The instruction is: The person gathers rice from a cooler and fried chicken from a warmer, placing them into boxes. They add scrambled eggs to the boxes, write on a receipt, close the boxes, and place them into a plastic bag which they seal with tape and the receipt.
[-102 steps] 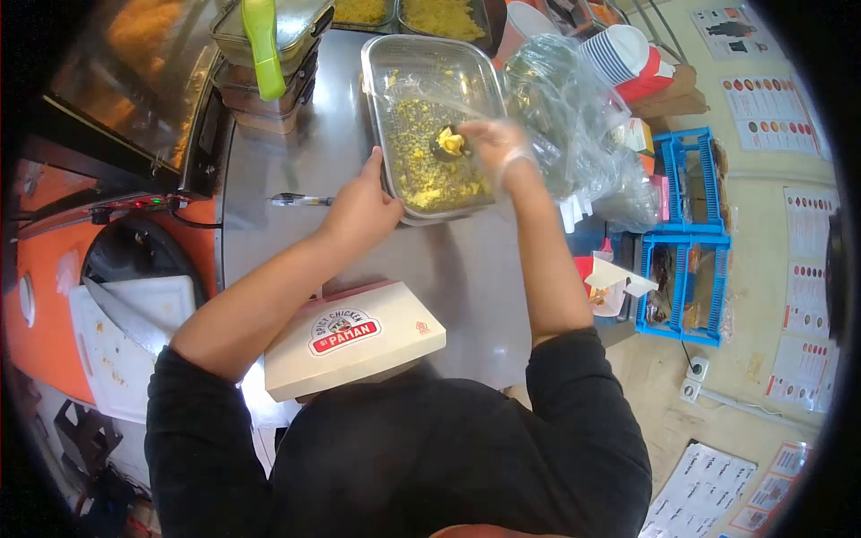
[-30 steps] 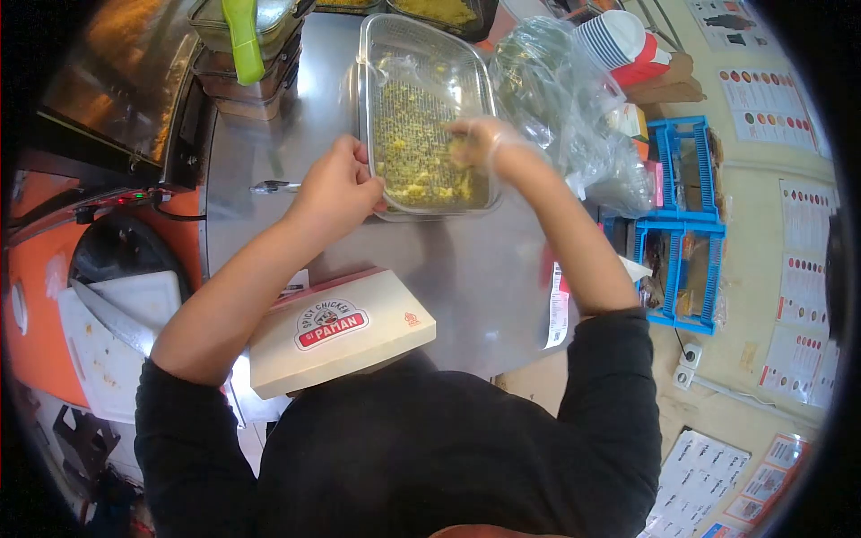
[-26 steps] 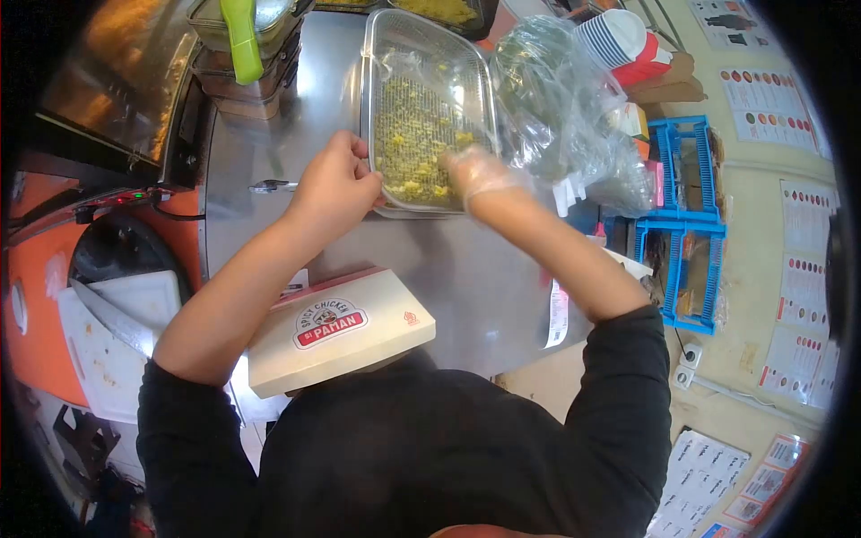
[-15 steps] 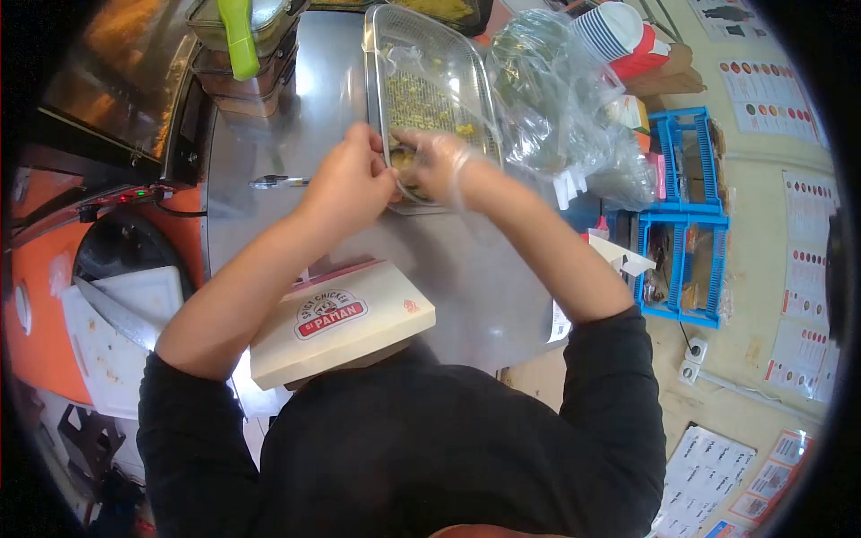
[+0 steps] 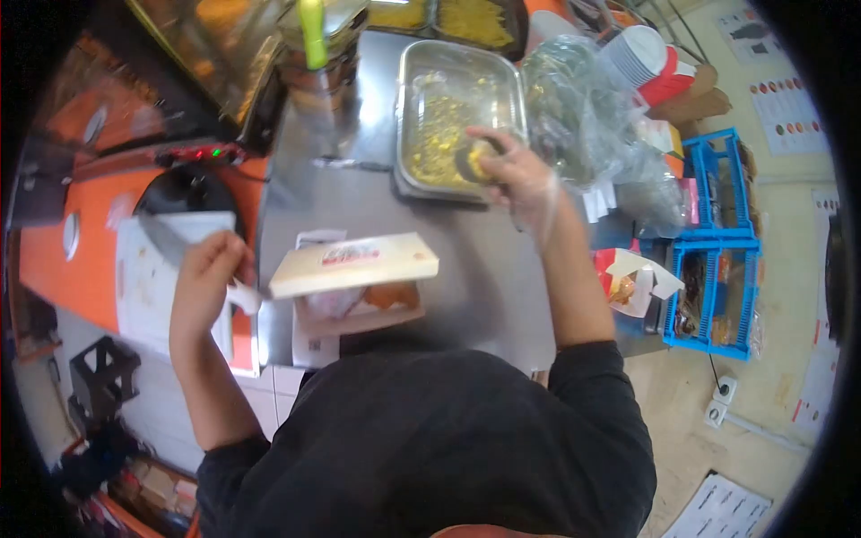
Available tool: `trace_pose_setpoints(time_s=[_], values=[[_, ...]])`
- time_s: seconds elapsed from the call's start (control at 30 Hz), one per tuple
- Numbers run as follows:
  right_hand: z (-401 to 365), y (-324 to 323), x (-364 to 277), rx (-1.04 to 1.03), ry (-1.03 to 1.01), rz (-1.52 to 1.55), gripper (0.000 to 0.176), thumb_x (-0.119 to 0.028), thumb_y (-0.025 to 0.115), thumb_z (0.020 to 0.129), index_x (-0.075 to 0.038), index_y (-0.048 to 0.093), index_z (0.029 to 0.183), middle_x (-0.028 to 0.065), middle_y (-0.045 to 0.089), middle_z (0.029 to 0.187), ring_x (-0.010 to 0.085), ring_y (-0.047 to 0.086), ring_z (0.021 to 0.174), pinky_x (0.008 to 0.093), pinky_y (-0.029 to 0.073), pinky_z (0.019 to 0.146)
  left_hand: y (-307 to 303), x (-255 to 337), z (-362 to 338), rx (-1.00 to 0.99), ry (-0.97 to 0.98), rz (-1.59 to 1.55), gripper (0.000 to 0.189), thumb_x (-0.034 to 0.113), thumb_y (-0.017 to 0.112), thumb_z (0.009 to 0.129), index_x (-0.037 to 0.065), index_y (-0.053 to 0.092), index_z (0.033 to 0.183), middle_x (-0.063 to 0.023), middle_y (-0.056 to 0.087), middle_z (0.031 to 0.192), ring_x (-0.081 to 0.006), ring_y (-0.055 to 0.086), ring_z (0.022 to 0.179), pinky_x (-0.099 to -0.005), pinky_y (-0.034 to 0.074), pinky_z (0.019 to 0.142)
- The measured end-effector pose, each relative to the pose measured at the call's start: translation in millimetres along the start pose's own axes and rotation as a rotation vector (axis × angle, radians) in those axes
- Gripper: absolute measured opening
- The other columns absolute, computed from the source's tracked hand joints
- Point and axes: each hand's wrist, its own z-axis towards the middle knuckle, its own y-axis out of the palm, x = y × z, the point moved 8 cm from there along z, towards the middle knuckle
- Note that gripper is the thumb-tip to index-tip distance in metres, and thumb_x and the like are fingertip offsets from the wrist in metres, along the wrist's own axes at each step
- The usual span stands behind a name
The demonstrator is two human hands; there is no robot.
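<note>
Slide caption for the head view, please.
Gloved right hand holds what looks like a dark scoop of yellow food over the clear tray; left hand near the knife.

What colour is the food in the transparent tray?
The food is mostly yellow; see head view.

Nothing is legible; the logo (image 5: 351, 255) on the box lid (image 5: 399, 261) is blurred.

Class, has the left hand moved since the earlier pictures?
Yes. The left hand has moved left, away from the clear tray, to the white cutting board's right edge.
</note>
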Motion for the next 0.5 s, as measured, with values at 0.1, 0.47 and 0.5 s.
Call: trace_pose_setpoints(time_s=[0.1,0.47,0.5], values=[[-49,26,-17,-0.113,-0.012,-0.040,0.054,-0.015,0.064,0.077,-0.011,0.045,0.127,0.0003,0.051,0.075,0.0045,0.042,0.046,0.0171,0.034,0.038,36,-25,-53,-0.276,-0.002,0.161,0.026,0.022,0.052,0.087,-0.002,0.060,0.078,-0.0080,0.061,0.068,-0.0177,0.058,0.064,-0.0318,0.046,0.062],[-79,198,56,-0.047,-0.593,-0.827,0.045,-0.009,0.064,0.076,-0.016,0.055,0.119,0.0133,0.055,0.113,0.0262,0.052,0.110,0.0355,0.044,0.090,37,29,-46,0.052,0.394,0.060,0.033,0.019,0.050,0.089,0.006,0.054,0.119,-0.0053,0.060,0.107,-0.0102,0.054,0.090,-0.0235,0.044,0.074],[-74,214,66,-0.117,-0.657,-1.002,0.047,-0.009,0.064,0.075,-0.018,0.053,0.121,0.0132,0.054,0.114,0.0276,0.051,0.110,0.0370,0.044,0.090,34,26,-52,0.067,0.399,0.075,0.032,0.018,0.050,0.089,0.006,0.054,0.119,-0.0053,0.060,0.106,-0.0098,0.054,0.090,-0.0237,0.044,0.074]])
